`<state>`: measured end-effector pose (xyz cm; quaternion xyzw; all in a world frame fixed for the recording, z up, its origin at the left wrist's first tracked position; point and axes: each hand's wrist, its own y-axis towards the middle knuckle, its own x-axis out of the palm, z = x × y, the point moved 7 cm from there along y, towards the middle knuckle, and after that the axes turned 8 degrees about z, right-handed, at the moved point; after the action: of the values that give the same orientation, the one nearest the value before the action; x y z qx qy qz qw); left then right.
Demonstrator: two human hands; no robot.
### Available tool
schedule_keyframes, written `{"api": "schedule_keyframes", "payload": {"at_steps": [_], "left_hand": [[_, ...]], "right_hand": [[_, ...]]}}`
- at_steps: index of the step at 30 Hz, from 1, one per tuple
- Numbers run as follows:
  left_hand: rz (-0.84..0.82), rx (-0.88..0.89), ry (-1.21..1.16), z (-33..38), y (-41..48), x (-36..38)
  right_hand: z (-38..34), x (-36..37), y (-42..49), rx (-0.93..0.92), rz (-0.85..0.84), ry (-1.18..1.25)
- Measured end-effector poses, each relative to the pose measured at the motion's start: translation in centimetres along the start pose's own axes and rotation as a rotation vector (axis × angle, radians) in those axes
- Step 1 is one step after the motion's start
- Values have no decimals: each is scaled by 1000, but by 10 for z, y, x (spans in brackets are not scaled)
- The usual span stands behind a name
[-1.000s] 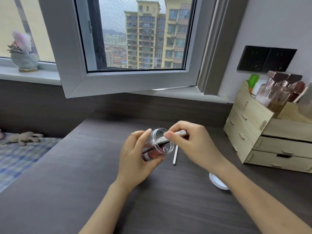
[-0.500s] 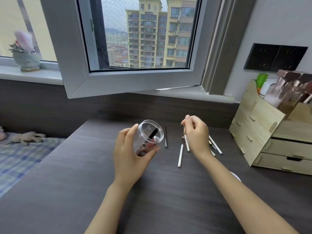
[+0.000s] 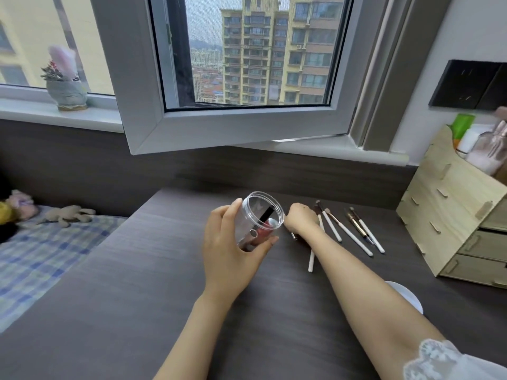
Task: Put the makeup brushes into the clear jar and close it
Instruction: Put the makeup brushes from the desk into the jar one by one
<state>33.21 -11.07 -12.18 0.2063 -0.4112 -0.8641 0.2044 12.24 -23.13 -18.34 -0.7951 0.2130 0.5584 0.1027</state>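
Observation:
My left hand (image 3: 230,250) grips the clear jar (image 3: 259,218) above the dark desk, tilted with its open mouth facing up and right. Inside it lie a black-handled brush and a reddish item. My right hand (image 3: 300,219) is down on the desk just right of the jar, its fingers curled over a thin dark brush (image 3: 293,236) whose end pokes out below the hand. Several white-handled makeup brushes (image 3: 352,238) lie fanned out on the desk to the right. Another white brush (image 3: 311,259) lies partly under my right wrist. The white lid (image 3: 408,296) rests beside my right forearm.
A wooden drawer organiser (image 3: 450,223) with bottles on top stands at the desk's right edge. The open window sash (image 3: 233,127) overhangs the back of the desk. A bed with a checked blanket (image 3: 41,256) and soft toys lies to the left.
My right hand left the jar's mouth after putting a brush in, moved to the loose brushes, and now curls over the thin dark one. The jar has stayed in my left hand.

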Motion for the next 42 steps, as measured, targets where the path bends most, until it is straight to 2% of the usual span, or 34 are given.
{"api": "schedule_keyframes", "payload": {"at_steps": [2, 4, 6, 8, 10, 12, 14, 17, 21, 24, 26, 28, 31, 33, 34, 35, 37, 39, 42], "left_hand": [[-3, 9, 5, 1, -1, 0], [0, 7, 1, 1, -1, 0], [1, -4, -10, 1, -1, -1], [-11, -16, -23, 2, -1, 0], [-31, -20, -35, 3, -2, 1], [-47, 9, -45, 8, -3, 2], [-68, 58, -63, 16, -5, 3], [-144, 145, -100, 28, -11, 9], [-255, 209, -116, 38, -22, 18], [-277, 230, -95, 37, -23, 21], [-277, 238, -79, 35, -22, 21], [-274, 235, -73, 33, -22, 21], [-251, 207, -57, 28, -21, 21], [-213, 174, -42, 22, -17, 19], [-191, 154, -46, 20, -15, 17], [-170, 134, -56, 17, -13, 16], [-132, 100, -75, 13, -11, 13], [-114, 68, -86, 9, -10, 12], [-102, 57, -98, 6, -9, 12]], "right_hand": [[-1, -5, -6, 17, -87, 218], [-1, -22, -18, 93, -144, 633], [3, -56, -34, 101, -77, 984], [10, -99, -57, 15, 54, 1262], [18, -134, -87, -115, 163, 1397], [23, -155, -120, -263, 268, 1330], [20, -161, -149, -392, 367, 1112], [12, -147, -177, -521, 414, 805], [14, -126, -188, -562, 418, 696], [14, -124, -191, -614, 448, 578], [8, -122, -192, -701, 411, 466], [5, -119, -193, -753, 342, 468], [20, -121, -179, -635, 245, 803], [46, -122, -155, -417, 299, 979], [63, -121, -137, -297, 369, 966], [81, -119, -118, -191, 444, 866], [115, -115, -81, -37, 526, 504], [136, -105, -49, 35, 490, 226], [140, -94, -21, 40, 427, 39]]}}
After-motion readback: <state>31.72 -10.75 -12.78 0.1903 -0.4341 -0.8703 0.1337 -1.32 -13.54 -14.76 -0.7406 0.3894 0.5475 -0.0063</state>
